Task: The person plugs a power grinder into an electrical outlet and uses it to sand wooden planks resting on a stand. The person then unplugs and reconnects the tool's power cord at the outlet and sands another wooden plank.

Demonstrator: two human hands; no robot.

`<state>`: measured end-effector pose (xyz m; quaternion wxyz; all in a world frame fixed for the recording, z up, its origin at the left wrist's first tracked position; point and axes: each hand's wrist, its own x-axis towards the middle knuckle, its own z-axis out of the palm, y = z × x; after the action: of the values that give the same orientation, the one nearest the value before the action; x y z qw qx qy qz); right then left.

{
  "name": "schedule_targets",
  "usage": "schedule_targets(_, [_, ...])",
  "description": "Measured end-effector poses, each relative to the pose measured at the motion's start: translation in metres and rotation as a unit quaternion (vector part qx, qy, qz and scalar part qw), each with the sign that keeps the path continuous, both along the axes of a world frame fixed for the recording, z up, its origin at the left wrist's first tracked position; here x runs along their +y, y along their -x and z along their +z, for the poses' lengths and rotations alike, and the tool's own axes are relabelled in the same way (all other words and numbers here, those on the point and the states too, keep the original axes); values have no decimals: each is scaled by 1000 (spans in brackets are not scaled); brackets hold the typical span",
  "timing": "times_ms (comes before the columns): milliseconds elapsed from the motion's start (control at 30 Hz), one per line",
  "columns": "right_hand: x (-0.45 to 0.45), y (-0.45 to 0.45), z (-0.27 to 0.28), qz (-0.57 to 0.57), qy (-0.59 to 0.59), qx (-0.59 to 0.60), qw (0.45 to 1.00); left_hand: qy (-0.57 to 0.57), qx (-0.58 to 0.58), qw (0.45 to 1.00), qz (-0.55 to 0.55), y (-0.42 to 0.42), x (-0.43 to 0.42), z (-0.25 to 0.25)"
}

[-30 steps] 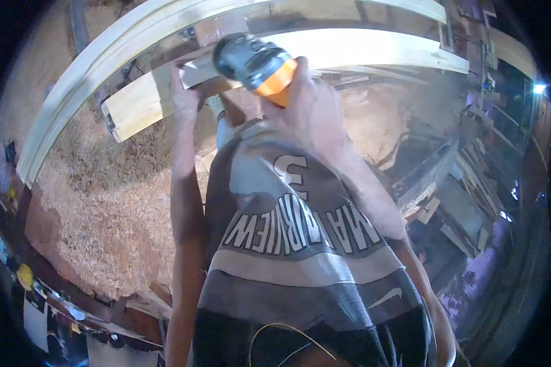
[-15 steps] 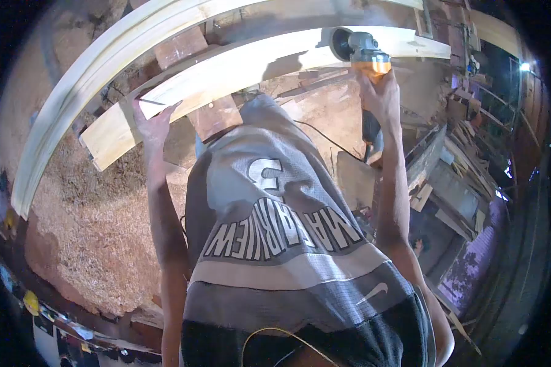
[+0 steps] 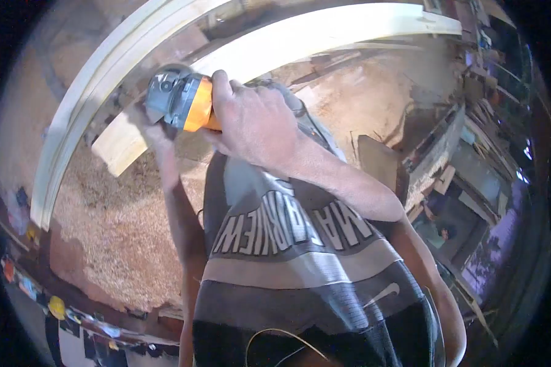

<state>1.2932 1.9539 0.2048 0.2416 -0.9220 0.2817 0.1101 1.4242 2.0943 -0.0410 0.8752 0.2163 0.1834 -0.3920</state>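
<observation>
My right hand (image 3: 260, 122) is wrapped round the orange and grey body of an angle grinder (image 3: 180, 101). The grinder's head lies over the left part of a pale, curved wooden board (image 3: 312, 37); whether the disc touches the wood is hidden. Close beneath the grinder, my left hand (image 3: 162, 137) is at the board's near edge, holding it. Its fingers are mostly covered by the tool. The board's cut left end (image 3: 121, 144) sticks out past this hand.
Another long, curved pale board (image 3: 82, 116) lies beyond, on the left. Sawdust and shavings (image 3: 122, 244) cover the ground at lower left. Wood scraps (image 3: 487, 162) are piled at right, near what looks like part of another person (image 3: 438, 229). Assorted items line the lower left edge.
My right hand has carried the grinder from the board's right part leftward, to beside my left hand. My left hand stays at the board's near edge. The view has shifted slightly.
</observation>
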Motion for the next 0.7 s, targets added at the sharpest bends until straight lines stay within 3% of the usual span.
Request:
schedule_targets(33, [-7, 10, 1, -5, 7, 7, 1000, -211, -234, 948, -49, -3, 5, -17])
schedule_targets(100, [-22, 33, 4, -51, 16, 20, 998, -395, -442, 800, -93, -3, 8, -33])
schedule_targets(167, [-44, 62, 5, -80, 34, 15, 996, -401, -548, 730, -81, 2, 9, -25])
schedule_targets(267, [-81, 96, 9, -162, 55, 46, 984, -434, -527, 720, -123, 2, 4, 3])
schedule_targets(333, [-103, 116, 11, -212, 61, 88, 971, -478, -525, 688, -149, -2, 29, -42])
schedule_targets(433, [-150, 162, 4, -228, 131, 14, 965, -418, -572, 697, -110, -1, 38, -50])
schedule_targets(533, [-209, 206, -9, -233, 162, -48, 958, -470, -578, 649, -153, 1, 39, -49])
schedule_targets(633, [-265, 240, -18, -302, 193, -41, 933, -446, -585, 665, -130, 1, 40, -57])
schedule_targets(667, [-281, 251, -18, -313, 206, -35, 927, -354, -463, 805, -113, 2, 39, -63])
schedule_targets(700, [-289, 251, -15, -325, 188, -5, 927, -349, -437, 821, -113, 0, 37, -62])
